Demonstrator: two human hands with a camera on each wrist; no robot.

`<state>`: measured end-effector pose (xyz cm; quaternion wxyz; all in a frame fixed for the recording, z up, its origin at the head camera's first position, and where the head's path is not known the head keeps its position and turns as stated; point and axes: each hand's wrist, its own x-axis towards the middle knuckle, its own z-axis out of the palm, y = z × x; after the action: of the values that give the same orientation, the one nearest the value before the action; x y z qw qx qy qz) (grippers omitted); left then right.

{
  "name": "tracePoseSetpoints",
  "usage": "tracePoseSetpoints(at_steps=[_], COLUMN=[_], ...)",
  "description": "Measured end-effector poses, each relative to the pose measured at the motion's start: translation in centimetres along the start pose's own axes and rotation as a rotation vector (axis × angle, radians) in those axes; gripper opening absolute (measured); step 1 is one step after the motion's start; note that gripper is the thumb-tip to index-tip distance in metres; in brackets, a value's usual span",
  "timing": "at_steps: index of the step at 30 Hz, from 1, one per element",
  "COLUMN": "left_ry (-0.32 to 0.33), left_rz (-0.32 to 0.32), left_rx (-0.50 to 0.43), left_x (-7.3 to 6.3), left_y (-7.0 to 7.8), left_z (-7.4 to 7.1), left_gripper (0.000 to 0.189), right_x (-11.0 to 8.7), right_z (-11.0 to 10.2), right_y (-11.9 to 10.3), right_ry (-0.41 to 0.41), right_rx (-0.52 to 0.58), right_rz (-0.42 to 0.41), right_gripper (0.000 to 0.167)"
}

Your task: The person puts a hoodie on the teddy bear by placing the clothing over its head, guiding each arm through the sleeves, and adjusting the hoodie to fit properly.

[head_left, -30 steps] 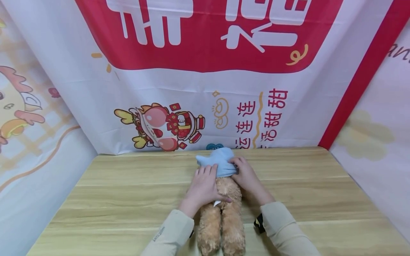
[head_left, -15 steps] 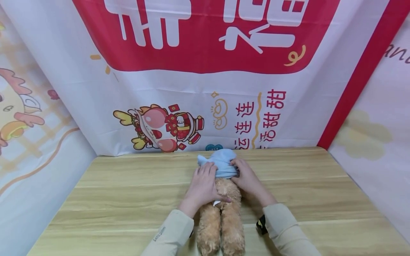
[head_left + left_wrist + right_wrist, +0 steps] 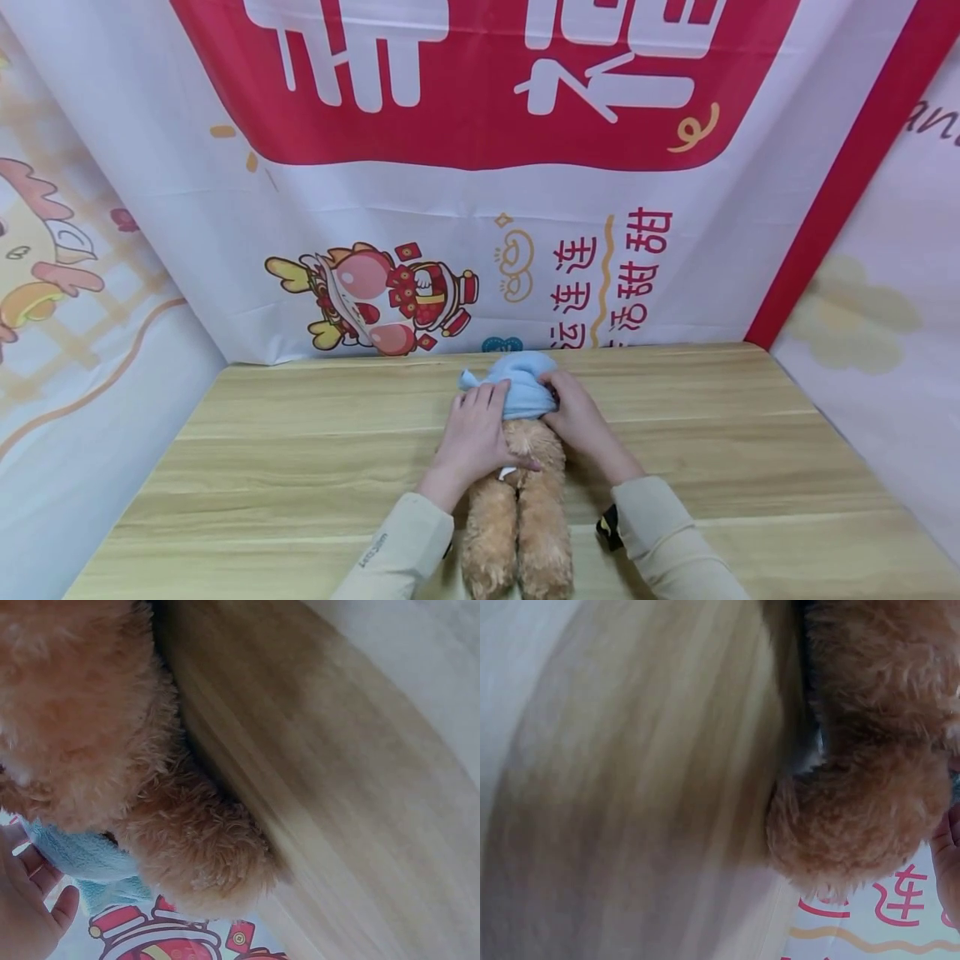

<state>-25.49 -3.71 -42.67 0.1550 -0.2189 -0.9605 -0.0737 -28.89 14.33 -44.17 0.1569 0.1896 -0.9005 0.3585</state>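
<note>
A brown plush toy (image 3: pixel 546 533) lies on the table, its two legs toward me. A light blue soft cloth (image 3: pixel 525 375), shaped somewhat like a cap, covers its far end, so the head is hidden. My left hand (image 3: pixel 474 433) rests across the toy with its thumb spread over the body and its fingertips touching the cloth's left side. My right hand (image 3: pixel 581 417) pinches the cloth's right edge. In the left wrist view, the left fingers (image 3: pixel 66 904) reach beside the cloth (image 3: pixel 86 855). Only part of the right hand (image 3: pixel 949 877) shows in the right wrist view, beyond the toy's fur (image 3: pixel 870 817).
The wooden table (image 3: pixel 300 467) ends at a white and red printed curtain (image 3: pixel 375 200) just behind the blue cloth. Printed sheets stand at the left (image 3: pixel 67 333) and right (image 3: pixel 885 417). A small white tag (image 3: pixel 507 472) sits on the toy below the left thumb.
The blue cloth's top has become rounder and folded over, and its left tip looks smaller. My hands stay in nearly the same places on it.
</note>
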Motion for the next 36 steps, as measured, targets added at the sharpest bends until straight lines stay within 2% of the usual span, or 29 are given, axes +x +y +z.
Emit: tracePoseSetpoints(at_steps=[5, 9, 13, 16, 21, 25, 32, 36], left_ry=[-0.027, -0.038, -0.03, -0.011, 0.034, 0.059, 0.062, 0.063], left_rz=[-0.008, -0.009, -0.004, 0.015, 0.05, 0.041, 0.01, 0.01], left_rx=[0.013, 0.015, 0.004, 0.002, 0.045, 0.061, 0.018, -0.012], left_x=[0.1, 0.2, 0.3, 0.3, 0.3, 0.3, 0.3, 0.4], left_y=[-0.1, -0.1, -0.1, -0.1, -0.1, -0.1, -0.2, -0.4], left_z=[-0.1, -0.2, -0.1, 0.1, 0.5, 0.7, 0.8, 0.9], left_gripper=[0.119, 0.113, 0.107, 0.104, 0.106, 0.108, 0.117, 0.112], right_x=[0.0, -0.1, -0.1, -0.1, -0.3, -0.3, -0.4, -0.5], right_z=[0.0, 0.3, 0.6, 0.8, 0.7, 0.5, 0.3, 0.3], right_y=[-0.4, -0.4, -0.2, -0.1, -0.2, -0.4, -0.6, -0.7], right_ry=[0.031, 0.074, 0.119, 0.11, 0.067, 0.067, 0.034, 0.008], right_rx=[-0.023, -0.049, -0.063, -0.065, -0.058, -0.053, -0.042, -0.065], right_rz=[-0.046, -0.128, -0.222, -0.247, -0.201, -0.17, -0.047, -0.024], right_gripper=[0.034, 0.033, 0.034, 0.035, 0.037, 0.039, 0.051, 0.047])
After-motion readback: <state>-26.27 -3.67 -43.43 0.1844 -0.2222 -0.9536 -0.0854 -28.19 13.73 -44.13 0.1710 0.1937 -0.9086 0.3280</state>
